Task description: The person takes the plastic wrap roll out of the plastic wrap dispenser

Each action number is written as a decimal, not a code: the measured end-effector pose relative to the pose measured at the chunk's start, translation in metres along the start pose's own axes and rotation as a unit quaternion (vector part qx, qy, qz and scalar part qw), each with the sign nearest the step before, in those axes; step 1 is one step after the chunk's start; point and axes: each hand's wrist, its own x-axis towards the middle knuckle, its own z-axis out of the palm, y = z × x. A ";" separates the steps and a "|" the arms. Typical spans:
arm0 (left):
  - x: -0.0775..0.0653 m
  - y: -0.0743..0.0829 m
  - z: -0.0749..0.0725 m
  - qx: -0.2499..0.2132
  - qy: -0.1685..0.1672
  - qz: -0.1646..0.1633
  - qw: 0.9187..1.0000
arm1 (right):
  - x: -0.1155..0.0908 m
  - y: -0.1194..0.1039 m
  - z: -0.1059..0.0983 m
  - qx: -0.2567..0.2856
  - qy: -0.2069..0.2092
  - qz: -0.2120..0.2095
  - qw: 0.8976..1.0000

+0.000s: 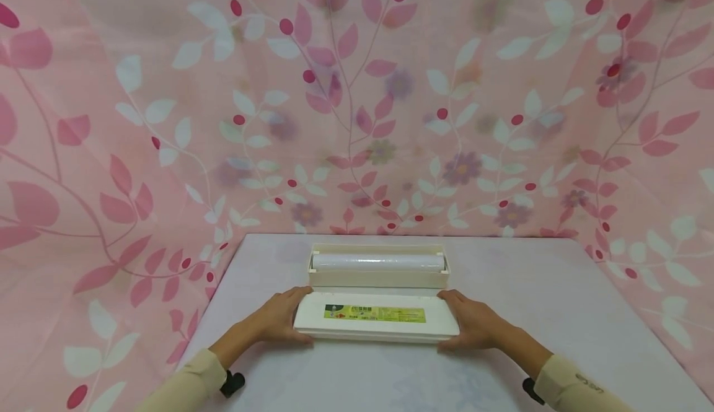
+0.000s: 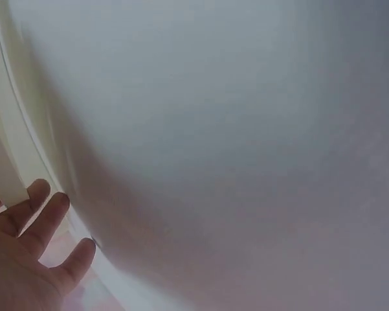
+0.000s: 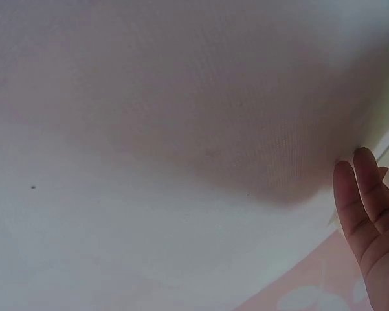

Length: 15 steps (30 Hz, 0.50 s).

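A long white lid (image 1: 377, 331) with a yellow-green label (image 1: 375, 314) is held level between my two hands in the head view. My left hand (image 1: 284, 317) grips its left end, thumb at the near edge and fingers at the far edge. At the opposite end, my right hand (image 1: 473, 321) grips it the same way. Just behind the lid stands an uncovered cream dispenser box (image 1: 378, 277), with a shiny roll of cling film (image 1: 377, 262) lying lengthwise in it. Fingertips (image 2: 61, 202) show along a pale edge in the left wrist view.
A white-covered table (image 1: 513, 276) lies under everything, its far edge meeting a pink floral curtain (image 1: 357, 121). More of that curtain hangs at both sides. Dark wrist-camera parts (image 1: 232, 384) show below my left sleeve (image 1: 192, 378).
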 end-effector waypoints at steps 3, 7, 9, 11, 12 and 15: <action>0.002 -0.002 0.000 -0.001 -0.001 0.002 1.000 | 0.000 0.000 0.000 0.007 -0.001 0.006 1.000; 0.006 -0.004 0.000 0.017 0.005 0.016 1.000 | 0.003 0.001 0.000 0.019 0.006 0.011 1.000; 0.007 -0.004 0.001 0.026 -0.002 0.023 0.999 | 0.004 0.001 0.002 0.027 0.006 0.013 1.000; 0.006 -0.003 0.002 0.025 -0.011 0.023 0.999 | 0.004 0.002 0.004 0.039 0.001 0.016 0.999; 0.006 -0.003 0.002 0.023 -0.016 0.023 0.999 | 0.004 0.003 0.005 0.042 -0.003 0.018 0.999; 0.007 -0.003 0.002 0.008 -0.018 0.020 1.000 | 0.005 0.006 0.009 0.060 -0.008 0.022 0.998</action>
